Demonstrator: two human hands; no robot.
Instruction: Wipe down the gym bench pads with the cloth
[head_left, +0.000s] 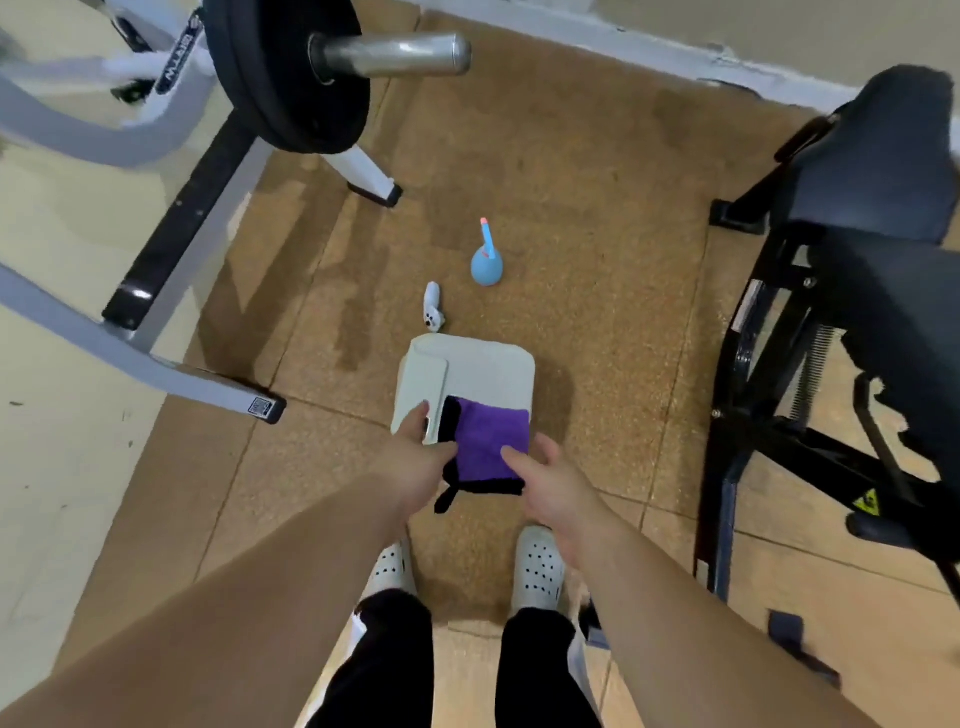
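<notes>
Cloth (488, 441), purple w/ black trim, on white case (483, 364), lower ctr. Left hand (415, 460) at its black edge, grip unclear; right hand (550, 486) fingertip touching it, fingers loose. Risk: sloppy pinch could drop cloth on floor (571, 182) before bench pads (883, 171), right of frame.

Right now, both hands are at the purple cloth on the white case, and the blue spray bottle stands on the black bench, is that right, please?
Not quite: the head view shows the blue spray bottle standing on the floor beyond the white case, not on the black bench. The left hand and right hand are at the purple cloth.
</notes>
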